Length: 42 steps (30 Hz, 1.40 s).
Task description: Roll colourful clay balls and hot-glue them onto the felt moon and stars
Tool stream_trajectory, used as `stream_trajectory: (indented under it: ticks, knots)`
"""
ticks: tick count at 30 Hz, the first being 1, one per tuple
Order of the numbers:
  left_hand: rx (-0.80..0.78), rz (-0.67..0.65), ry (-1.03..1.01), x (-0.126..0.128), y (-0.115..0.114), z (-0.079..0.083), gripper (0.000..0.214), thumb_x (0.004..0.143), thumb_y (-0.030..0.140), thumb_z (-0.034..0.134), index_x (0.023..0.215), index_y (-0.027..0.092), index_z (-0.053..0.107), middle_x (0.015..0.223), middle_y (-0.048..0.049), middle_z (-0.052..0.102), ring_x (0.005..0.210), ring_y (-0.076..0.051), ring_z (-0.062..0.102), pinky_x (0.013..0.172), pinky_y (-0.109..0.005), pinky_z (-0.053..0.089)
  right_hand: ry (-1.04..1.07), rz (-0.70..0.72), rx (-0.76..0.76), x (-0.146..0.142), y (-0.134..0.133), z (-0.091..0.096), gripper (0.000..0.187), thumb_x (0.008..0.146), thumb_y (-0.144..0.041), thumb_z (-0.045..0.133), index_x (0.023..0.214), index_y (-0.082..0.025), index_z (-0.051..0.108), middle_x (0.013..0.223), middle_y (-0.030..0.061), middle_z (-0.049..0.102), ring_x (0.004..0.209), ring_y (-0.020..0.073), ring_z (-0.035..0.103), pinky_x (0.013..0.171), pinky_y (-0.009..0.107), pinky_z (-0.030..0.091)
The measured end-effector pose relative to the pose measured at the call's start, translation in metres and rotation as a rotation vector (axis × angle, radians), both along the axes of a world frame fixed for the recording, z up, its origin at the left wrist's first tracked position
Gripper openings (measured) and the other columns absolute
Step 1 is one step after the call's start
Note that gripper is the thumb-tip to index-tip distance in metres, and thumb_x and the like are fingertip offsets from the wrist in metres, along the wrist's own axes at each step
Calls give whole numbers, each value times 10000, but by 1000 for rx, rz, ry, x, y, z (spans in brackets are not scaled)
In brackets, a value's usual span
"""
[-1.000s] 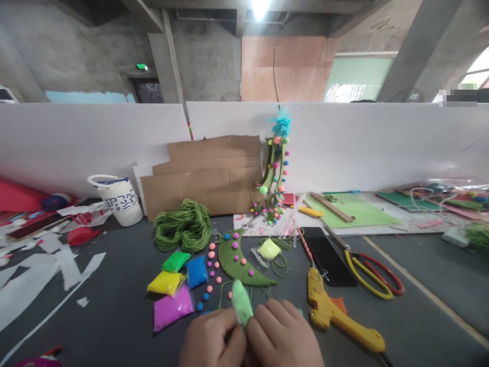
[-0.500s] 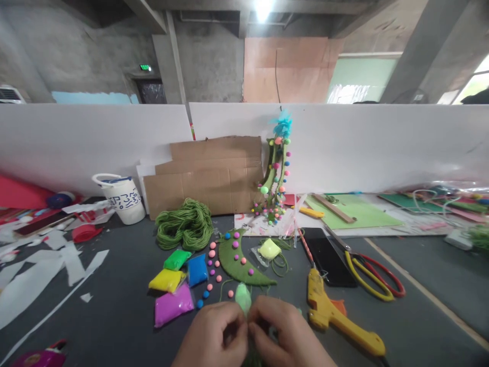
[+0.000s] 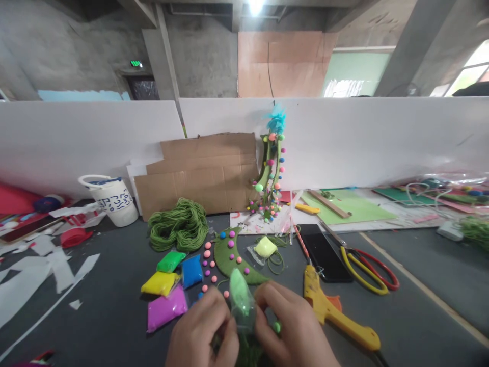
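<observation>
A clear plastic packet of light green modelling clay (image 3: pixel 240 290) stands upright between my two hands. My left hand (image 3: pixel 204 326) pinches the packet's left edge, and my right hand (image 3: pixel 288 323) grips its right edge. Just under my right fingers a small green ball (image 3: pixel 276 326) shows. Beyond the packet lies a dark green felt crescent (image 3: pixel 225 257) with several coloured balls on it. More pink, purple and blue balls (image 3: pixel 214 279) sit along its left side. What lies below my hands is mostly hidden, though some dark green shows there.
Left of my hands are clay packets in magenta (image 3: pixel 168 308), yellow (image 3: pixel 158 284), blue (image 3: pixel 191 271) and green (image 3: pixel 171 261), before a green yarn bundle (image 3: pixel 178 227). At right lie a yellow glue gun (image 3: pixel 340 318), phone (image 3: pixel 324 252) and scissors (image 3: pixel 367 272). A decorated green piece (image 3: pixel 269 178) stands behind.
My hands have moved apart from touching each other, and the packet between them shows more of its length. The view has shifted slightly to the right.
</observation>
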<state>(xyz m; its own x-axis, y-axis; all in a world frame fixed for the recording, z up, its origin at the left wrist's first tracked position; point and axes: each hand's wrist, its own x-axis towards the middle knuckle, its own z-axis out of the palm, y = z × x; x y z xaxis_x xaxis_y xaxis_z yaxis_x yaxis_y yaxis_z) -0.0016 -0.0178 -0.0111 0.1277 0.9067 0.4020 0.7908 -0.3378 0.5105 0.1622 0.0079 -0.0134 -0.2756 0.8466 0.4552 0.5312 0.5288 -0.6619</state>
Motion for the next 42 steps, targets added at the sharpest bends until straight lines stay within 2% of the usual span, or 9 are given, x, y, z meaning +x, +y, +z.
stream_trajectory:
  ticks: [2, 4, 6, 8, 11, 14, 24, 33, 42]
  knots:
    - [83, -24, -21, -2, 1, 0, 88, 780, 263, 516, 707, 215, 508, 977, -83, 610, 877, -197, 609, 730, -279, 483, 99, 15, -197, 0, -1, 3, 121, 741, -144, 426, 639, -208, 422, 597, -35, 471, 558, 123, 465, 527, 213, 316]
    - [104, -63, -12, -5, 3, -2, 415, 700, 399, 651, 1045, 197, 540, 1267, -163, 523, 1133, -291, 539, 882, -373, 478, 227, 49, -407, 0, 0, 7, 107, 726, -184, 427, 623, -210, 411, 573, -49, 418, 544, 116, 424, 513, 211, 305]
    - [61, -130, -11, -7, 6, -4, 785, 661, 500, 693, 1311, 190, 381, 1316, -173, 517, 1180, -298, 525, 923, -386, 473, 338, 100, -540, 2, 1, 11, 97, 706, -220, 435, 612, -210, 412, 567, -54, 384, 539, 112, 381, 498, 211, 290]
    - [-7, -191, -41, -8, 7, -4, 698, 714, 519, 653, 1302, 230, 414, 1205, -112, 620, 1073, -245, 608, 869, -322, 509, 384, 108, -576, 4, 3, 11, 95, 688, -231, 447, 601, -206, 418, 567, -55, 376, 544, 111, 365, 497, 213, 282]
    - [-61, -192, -77, -8, 8, -1, 410, 774, 502, 600, 1087, 236, 598, 1012, -59, 700, 914, -194, 669, 776, -253, 539, 307, 9, -546, 6, 4, 11, 119, 696, -217, 464, 590, -205, 411, 547, -61, 363, 533, 110, 359, 494, 219, 266]
    - [-57, -120, -23, -12, 8, -2, 391, 799, 486, 580, 1073, 213, 636, 1026, -75, 717, 946, -201, 671, 817, -261, 536, 281, -33, -480, 7, 6, 13, 107, 722, -190, 503, 653, -208, 423, 585, -60, 409, 554, 116, 405, 515, 218, 310]
    - [-85, -139, -57, -10, 6, -10, 475, 860, 391, 511, 1321, 281, 494, 1267, -60, 621, 1179, -221, 556, 950, -315, 474, 78, 325, -330, 25, 11, 43, 369, 724, -5, 642, 991, -257, 681, 1009, 12, 581, 952, 166, 577, 862, 279, 441]
    - [-272, -125, -48, -4, 2, -31, 452, 875, 380, 480, 1321, 308, 490, 1341, -54, 552, 1245, -246, 488, 984, -382, 445, -279, 250, -101, 27, 7, -3, 299, 717, -94, 663, 1007, -169, 657, 928, 70, 681, 843, 236, 635, 769, 344, 510]
    - [-239, -165, -87, -3, 3, -19, 404, 845, 388, 533, 1243, 332, 575, 1251, -30, 633, 1164, -240, 570, 935, -319, 492, -229, 233, -66, 24, 5, -12, 145, 668, -85, 624, 800, -145, 639, 772, 61, 668, 694, 196, 624, 604, 250, 482]
